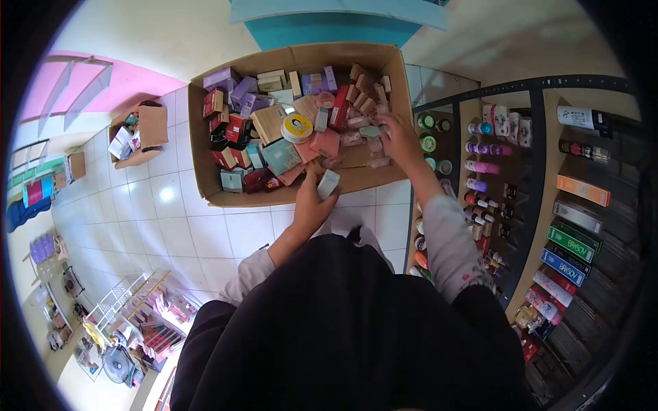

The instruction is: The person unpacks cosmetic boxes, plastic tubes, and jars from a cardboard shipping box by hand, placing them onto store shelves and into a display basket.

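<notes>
A large open cardboard box (267, 200) holds many small packages. At its front edge my left hand (314, 204) is closed around a small pale box (328, 184). My right hand (401, 140) reaches over the right side of the box, its fingers at a pale green-lidded item (370, 131) among small clear pink containers (353, 138); whether it grips one is hard to tell. Between the hands lie salmon-pink boxes (325, 143) and a round yellow-and-white container (297, 128). Purple boxes (256, 103) sit at the back left, small brown boxes (365, 89) at the back right.
To the right stands a dark-framed shelf (533, 171) with bottles, jars and product boxes. A smaller open carton (152, 127) sits on the tiled floor (164, 236) at the left. A white rack (123, 298) and a fan (118, 364) are at the lower left.
</notes>
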`<control>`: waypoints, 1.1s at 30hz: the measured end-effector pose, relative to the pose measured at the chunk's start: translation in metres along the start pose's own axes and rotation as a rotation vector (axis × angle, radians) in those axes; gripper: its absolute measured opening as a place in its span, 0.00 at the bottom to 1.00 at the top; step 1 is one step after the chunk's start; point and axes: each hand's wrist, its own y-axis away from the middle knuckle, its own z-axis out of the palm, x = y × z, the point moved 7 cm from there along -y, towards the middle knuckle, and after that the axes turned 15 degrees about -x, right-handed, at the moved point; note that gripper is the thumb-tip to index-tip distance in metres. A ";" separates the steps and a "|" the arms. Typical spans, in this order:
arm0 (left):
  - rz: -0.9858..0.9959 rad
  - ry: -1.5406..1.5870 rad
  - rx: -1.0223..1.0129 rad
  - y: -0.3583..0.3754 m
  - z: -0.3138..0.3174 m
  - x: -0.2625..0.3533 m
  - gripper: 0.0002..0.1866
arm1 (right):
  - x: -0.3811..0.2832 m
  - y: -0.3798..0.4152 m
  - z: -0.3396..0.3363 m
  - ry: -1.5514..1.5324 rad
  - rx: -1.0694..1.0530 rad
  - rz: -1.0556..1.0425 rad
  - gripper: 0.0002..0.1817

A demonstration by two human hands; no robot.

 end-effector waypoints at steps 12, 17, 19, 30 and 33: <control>-0.007 -0.691 -0.151 -0.076 0.036 -0.048 0.17 | 0.044 -0.103 0.093 0.666 -0.152 -0.208 0.24; -0.075 -0.952 -0.241 -0.110 0.063 -0.065 0.12 | 0.043 -0.105 0.097 0.834 -0.242 -0.249 0.25; -0.077 -0.917 -0.250 -0.116 0.070 -0.070 0.13 | 0.045 -0.104 0.100 0.807 -0.246 -0.281 0.25; -0.176 -0.899 -0.380 -0.133 0.084 -0.096 0.14 | 0.037 -0.110 0.099 0.830 -0.312 -0.396 0.12; -0.149 -0.869 -0.313 -0.131 0.081 -0.089 0.14 | 0.048 -0.108 0.102 0.803 -0.532 -0.315 0.12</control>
